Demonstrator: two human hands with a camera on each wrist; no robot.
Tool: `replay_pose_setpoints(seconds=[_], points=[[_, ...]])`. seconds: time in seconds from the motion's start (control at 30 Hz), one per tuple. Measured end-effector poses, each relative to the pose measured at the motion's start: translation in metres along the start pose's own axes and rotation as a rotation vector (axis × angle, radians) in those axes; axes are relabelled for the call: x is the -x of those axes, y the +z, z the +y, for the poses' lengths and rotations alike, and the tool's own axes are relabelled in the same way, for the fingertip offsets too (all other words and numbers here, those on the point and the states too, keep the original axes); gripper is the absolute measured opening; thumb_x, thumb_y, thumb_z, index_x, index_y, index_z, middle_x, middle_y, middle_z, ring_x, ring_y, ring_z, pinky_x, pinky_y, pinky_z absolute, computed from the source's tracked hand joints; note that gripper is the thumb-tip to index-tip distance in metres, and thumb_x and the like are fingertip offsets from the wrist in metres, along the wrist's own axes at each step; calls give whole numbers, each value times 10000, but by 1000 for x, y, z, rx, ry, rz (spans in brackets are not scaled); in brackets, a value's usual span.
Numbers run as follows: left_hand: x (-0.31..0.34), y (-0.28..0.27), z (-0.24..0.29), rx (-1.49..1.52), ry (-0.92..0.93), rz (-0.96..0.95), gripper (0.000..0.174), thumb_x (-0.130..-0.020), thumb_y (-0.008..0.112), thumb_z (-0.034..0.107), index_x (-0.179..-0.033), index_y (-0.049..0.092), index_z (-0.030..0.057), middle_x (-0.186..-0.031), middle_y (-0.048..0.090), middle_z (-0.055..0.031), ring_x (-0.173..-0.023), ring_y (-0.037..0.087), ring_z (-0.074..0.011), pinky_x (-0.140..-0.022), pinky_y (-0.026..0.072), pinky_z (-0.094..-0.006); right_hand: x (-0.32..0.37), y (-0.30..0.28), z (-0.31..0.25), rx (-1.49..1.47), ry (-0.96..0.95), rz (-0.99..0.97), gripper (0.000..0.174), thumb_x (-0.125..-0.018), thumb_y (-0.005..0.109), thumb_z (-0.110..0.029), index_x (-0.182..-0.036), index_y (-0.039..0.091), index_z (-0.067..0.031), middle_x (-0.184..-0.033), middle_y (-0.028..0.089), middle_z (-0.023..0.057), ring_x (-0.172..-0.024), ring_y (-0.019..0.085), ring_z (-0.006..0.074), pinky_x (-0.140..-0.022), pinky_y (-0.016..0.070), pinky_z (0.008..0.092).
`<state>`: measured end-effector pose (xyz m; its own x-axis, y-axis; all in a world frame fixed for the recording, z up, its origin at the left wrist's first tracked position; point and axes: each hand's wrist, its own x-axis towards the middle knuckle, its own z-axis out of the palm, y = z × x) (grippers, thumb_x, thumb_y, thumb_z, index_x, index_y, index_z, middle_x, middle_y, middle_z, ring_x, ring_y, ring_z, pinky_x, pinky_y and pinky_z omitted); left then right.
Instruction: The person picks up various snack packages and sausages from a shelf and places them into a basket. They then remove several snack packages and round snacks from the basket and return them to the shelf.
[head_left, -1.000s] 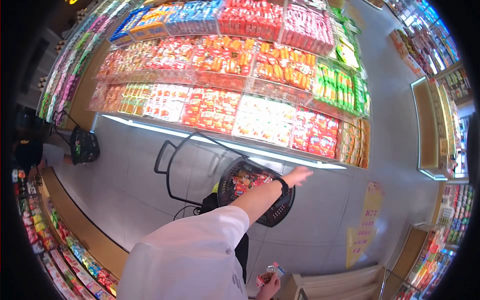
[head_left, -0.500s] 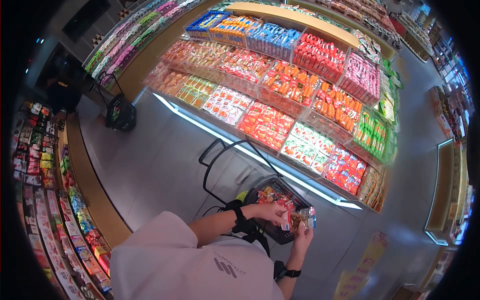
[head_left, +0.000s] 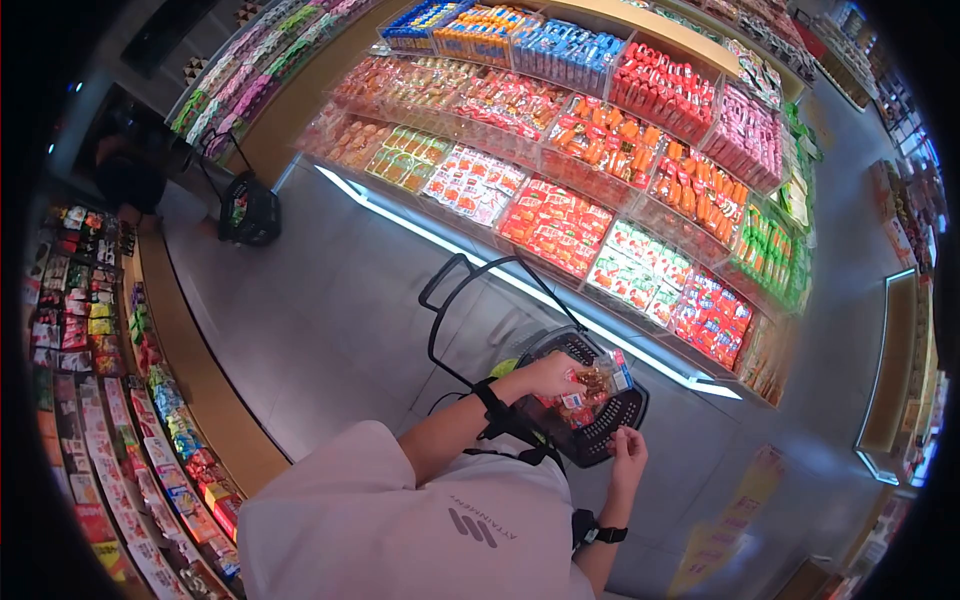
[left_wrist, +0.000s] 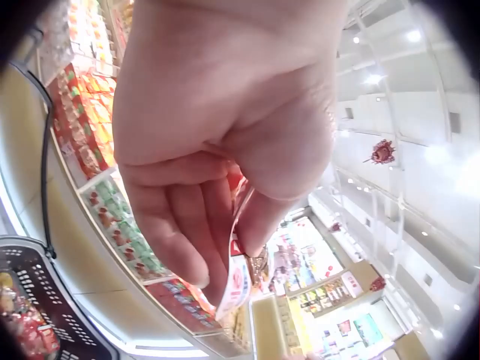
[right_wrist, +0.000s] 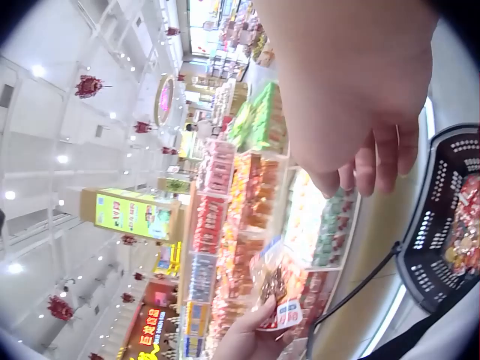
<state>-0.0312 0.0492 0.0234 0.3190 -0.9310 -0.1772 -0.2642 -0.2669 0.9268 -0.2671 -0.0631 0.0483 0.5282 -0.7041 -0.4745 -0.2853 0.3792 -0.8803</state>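
In the head view my left hand (head_left: 555, 375) pinches a clear snack packet (head_left: 600, 385) with brown contents and a red-and-blue label, above a black basket (head_left: 625, 410) holding red packets. The left wrist view shows my left hand (left_wrist: 225, 112), its fingers and thumb gripping the packet's edge (left_wrist: 238, 281). My right hand (head_left: 627, 455), apart from the packet near the basket's rim, has loosely bent fingers. Close up in the right wrist view, the right hand (right_wrist: 352, 97) holds nothing, while the packet (right_wrist: 274, 281) is in the other hand.
A tiered snack display (head_left: 555, 225) stands beyond the basket, with a lit lower edge. Packet shelves (head_left: 150, 420) curve along the left. Another person (head_left: 135, 185) is at the far left near a second black basket (head_left: 250, 210). Yellow floor signs (head_left: 730, 520) lie at lower right.
My left hand has come back from reaching past the basket and taken hold of the packet. The right hand, which held it earlier, has let go and drawn slightly away.
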Motion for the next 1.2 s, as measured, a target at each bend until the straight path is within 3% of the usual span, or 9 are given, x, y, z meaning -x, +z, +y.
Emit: replay_pose_setpoints(seconds=[0.03,0.07,0.2,0.3,0.67,0.83,0.87,1.07,1.2], points=[[3,3,-20,-67,-26,56,299,-820,655,213,-1044,641,16,-718,650,-72,-610,602,-133,-544,484,-268,5,-9,20,56,20,28,134,-885,596,-166,-916,584,-35,-755,597,15,-641,551,73,-584,434,199],[10,-7,-15,150,-260,95,315,-742,679,256,-978,671,49,-800,646,-209,-737,639,-273,-722,483,-382,8,-21,42,133,39,47,142,-874,606,-168,-913,588,-33,-748,596,16,-620,543,79,-564,433,206],[30,-8,-90,383,-573,116,224,-819,642,229,-879,662,14,-739,667,-53,-661,624,-122,-566,475,-273,51,-44,81,717,60,102,268,-851,611,-223,-971,597,16,-773,648,122,-694,632,194,-652,492,310],[38,1,-130,549,-818,158,219,-840,620,233,-939,639,38,-809,657,-23,-685,610,-115,-573,462,-248,81,-56,117,716,260,113,272,-833,623,-235,-977,604,-5,-810,660,135,-729,650,226,-679,501,328],[-11,100,-260,4,-864,97,252,-818,609,268,-860,643,22,-751,651,-74,-691,613,-178,-593,469,-314,119,-56,247,646,550,-27,253,-822,625,-229,-966,607,-23,-799,661,135,-726,654,238,-680,504,335],[-25,141,-396,-680,-429,186,278,-806,610,272,-893,661,12,-1009,590,-298,-1058,514,-391,-886,416,-392,-4,-42,336,636,440,-108,258,-794,643,-194,-990,570,-43,-805,664,139,-730,658,284,-683,514,365],[-29,147,-400,-541,-545,128,251,-787,641,266,-914,673,52,-1215,461,-339,-1198,386,-440,-979,347,-421,-39,-33,352,629,426,-84,270,-788,650,-187,-1000,563,-44,-806,663,139,-742,659,286,-689,514,364],[-26,174,-427,-924,-301,371,206,-796,651,270,-914,682,103,-1323,348,-341,-1130,464,-432,-922,357,-494,-251,-1,476,878,354,-224,362,-746,679,-158,-1070,548,-64,-952,641,144,-933,617,297,-818,487,387],[-23,157,-455,-965,-472,184,151,-787,674,185,-877,678,64,-1054,553,-197,-935,550,-367,-771,434,-441,-342,8,579,1329,162,-198,408,-784,640,-190,-1167,517,-124,-1224,538,101,-1127,522,293,-898,452,403]])
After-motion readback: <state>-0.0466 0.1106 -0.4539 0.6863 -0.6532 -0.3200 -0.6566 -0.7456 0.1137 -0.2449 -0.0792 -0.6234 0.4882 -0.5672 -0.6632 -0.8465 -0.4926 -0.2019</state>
